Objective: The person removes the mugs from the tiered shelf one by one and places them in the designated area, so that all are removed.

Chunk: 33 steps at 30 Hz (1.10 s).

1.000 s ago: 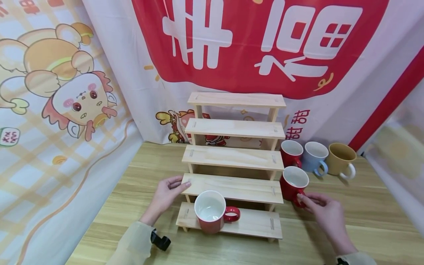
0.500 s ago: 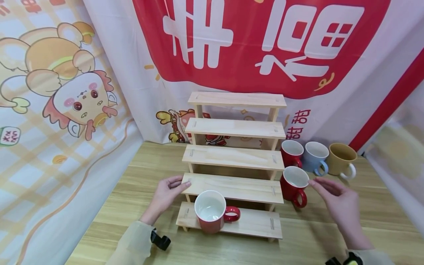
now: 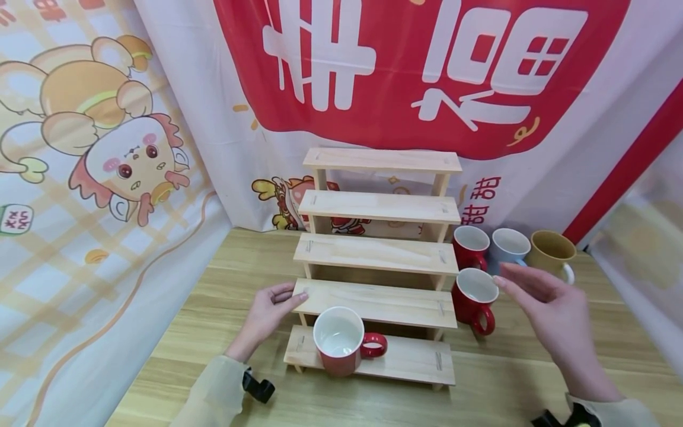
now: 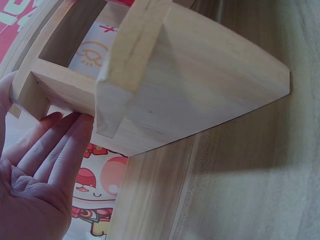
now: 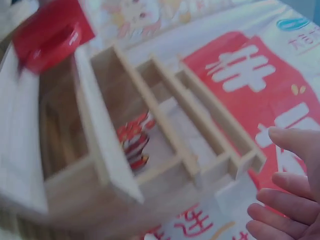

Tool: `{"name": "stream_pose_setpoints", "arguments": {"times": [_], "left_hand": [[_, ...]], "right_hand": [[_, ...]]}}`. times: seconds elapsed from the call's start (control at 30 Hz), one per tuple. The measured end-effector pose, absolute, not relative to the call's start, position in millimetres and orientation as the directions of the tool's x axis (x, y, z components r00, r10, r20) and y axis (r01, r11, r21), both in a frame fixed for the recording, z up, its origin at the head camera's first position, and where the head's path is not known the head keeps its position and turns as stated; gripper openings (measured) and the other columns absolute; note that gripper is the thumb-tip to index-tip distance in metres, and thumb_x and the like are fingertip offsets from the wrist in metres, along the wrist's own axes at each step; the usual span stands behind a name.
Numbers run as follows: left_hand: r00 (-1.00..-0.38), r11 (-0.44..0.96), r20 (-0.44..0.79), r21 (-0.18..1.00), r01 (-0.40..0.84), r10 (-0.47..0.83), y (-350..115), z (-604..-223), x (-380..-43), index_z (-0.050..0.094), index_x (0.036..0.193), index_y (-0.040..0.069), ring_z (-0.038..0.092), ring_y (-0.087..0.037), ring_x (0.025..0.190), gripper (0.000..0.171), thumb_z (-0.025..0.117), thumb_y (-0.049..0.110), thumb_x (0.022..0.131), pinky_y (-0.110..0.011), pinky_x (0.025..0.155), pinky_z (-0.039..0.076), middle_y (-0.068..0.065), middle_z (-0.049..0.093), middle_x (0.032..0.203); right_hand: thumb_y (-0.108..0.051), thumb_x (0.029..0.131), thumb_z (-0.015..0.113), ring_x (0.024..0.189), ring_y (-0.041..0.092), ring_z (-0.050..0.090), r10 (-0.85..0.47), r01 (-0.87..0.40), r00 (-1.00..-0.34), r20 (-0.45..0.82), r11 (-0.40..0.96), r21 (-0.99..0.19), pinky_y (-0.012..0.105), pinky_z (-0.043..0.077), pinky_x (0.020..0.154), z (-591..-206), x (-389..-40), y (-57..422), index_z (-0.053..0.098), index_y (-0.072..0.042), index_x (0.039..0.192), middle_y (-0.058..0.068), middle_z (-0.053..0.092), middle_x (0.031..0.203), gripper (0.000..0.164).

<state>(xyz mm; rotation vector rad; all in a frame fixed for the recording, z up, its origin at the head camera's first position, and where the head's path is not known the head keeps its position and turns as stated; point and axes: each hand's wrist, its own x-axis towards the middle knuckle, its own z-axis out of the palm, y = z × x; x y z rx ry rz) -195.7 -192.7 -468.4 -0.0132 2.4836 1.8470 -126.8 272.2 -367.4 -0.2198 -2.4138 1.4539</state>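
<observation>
A pale wooden stepped shelf [image 3: 373, 302] stands on the table. My left hand [image 3: 271, 311] pinches the left end of its second-lowest step, thumb on top; in the left wrist view the fingers [image 4: 57, 145] reach beneath the board. A red mug [image 3: 341, 344] with a white inside sits on the lowest step, its handle to the right. Another red mug [image 3: 472, 299] stands on the table against the shelf's right side. Just right of its rim is my right hand [image 3: 555, 314], holding nothing; the right wrist view shows its fingers [image 5: 285, 200] apart and loosely bent.
Behind the right-hand mug stand a third red mug [image 3: 469, 246], a light blue mug [image 3: 504, 252] and a mustard mug [image 3: 546, 258] with a white handle. Printed cloth [image 3: 224, 118] hangs behind and along the left of the wood-grain table [image 3: 203, 332].
My right hand has let go of the red mug's handle and moved up and right past its rim, now partly covering the blue mug's handle. The left hand has stayed put.
</observation>
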Motion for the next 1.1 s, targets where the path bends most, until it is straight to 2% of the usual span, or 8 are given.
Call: {"name": "stream_pose_setpoints", "arguments": {"times": [0.27,0.4,0.5,0.53,0.77,0.93,1.1], "left_hand": [[-0.999,0.294,-0.047,0.955,-0.039,0.019,-193,-469,-196,0.063,0.132,-0.002,0.066,-0.033,0.114,0.063,0.082,0.039,0.088,-0.040,0.094,0.056,-0.022,0.067,0.125],[-0.999,0.289,-0.046,0.957,-0.039,0.019,-193,-470,-196,0.063,0.132,-0.002,0.066,-0.033,0.113,0.062,0.082,0.039,0.088,-0.039,0.093,0.057,-0.021,0.068,0.124],[-0.999,0.285,-0.045,0.958,-0.038,0.017,-194,-470,-196,0.063,0.131,-0.002,0.066,-0.033,0.113,0.063,0.082,0.038,0.088,-0.039,0.093,0.057,-0.022,0.068,0.124],[-0.999,0.283,-0.043,0.958,-0.037,0.017,-194,-471,-196,0.063,0.132,-0.003,0.066,-0.033,0.113,0.063,0.082,0.038,0.087,-0.038,0.093,0.057,-0.022,0.068,0.124],[-0.999,0.277,-0.039,0.961,-0.030,0.025,-193,-470,-196,0.063,0.131,-0.002,0.067,-0.033,0.113,0.061,0.082,0.037,0.088,-0.039,0.093,0.057,-0.022,0.068,0.124],[-0.999,0.273,-0.036,0.962,-0.027,0.025,-193,-469,-196,0.063,0.131,-0.003,0.067,-0.033,0.113,0.062,0.082,0.037,0.088,-0.039,0.093,0.057,-0.022,0.067,0.124],[-0.999,0.276,-0.038,0.961,-0.029,0.027,-193,-470,-196,0.063,0.132,-0.003,0.066,-0.033,0.113,0.062,0.082,0.036,0.088,-0.038,0.093,0.057,-0.022,0.067,0.124]], "right_hand": [[-0.022,0.093,0.078,0.106,0.007,0.069,0.097,-0.178,-0.968,0.230,0.376,-0.909,0.016,0.055,0.084,-358,-121,241,0.068,-0.008,0.132,0.005,0.072,0.123,0.043],[-0.017,0.093,0.078,0.106,0.013,0.070,0.007,-0.222,-0.972,0.237,0.320,-0.921,0.022,0.059,0.080,-360,-120,224,0.069,-0.005,0.130,0.006,0.072,0.122,0.040],[-0.014,0.092,0.079,0.107,0.018,0.070,-0.048,-0.229,-0.973,0.225,0.272,-0.935,0.025,0.059,0.081,-364,-120,211,0.070,-0.002,0.127,0.006,0.073,0.121,0.038],[-0.013,0.092,0.079,0.108,0.020,0.070,-0.068,-0.233,-0.972,0.223,0.255,-0.939,0.028,0.058,0.085,-365,-120,206,0.070,-0.002,0.126,0.007,0.072,0.121,0.037],[-0.009,0.089,0.081,0.108,0.030,0.069,-0.183,-0.182,-0.970,0.157,0.131,-0.974,0.032,0.058,0.088,-380,-118,180,0.071,0.000,0.121,0.015,0.071,0.121,0.035],[-0.014,0.086,0.084,0.103,0.028,0.072,-0.229,-0.132,-0.968,0.100,0.129,-0.983,0.032,0.058,0.087,-388,-117,167,0.074,-0.002,0.118,0.016,0.073,0.116,0.035],[-0.018,0.085,0.085,0.105,0.028,0.071,-0.265,-0.091,-0.963,0.052,0.140,-0.986,0.030,0.057,0.089,-395,-114,156,0.075,-0.003,0.117,0.014,0.073,0.114,0.036]]}}
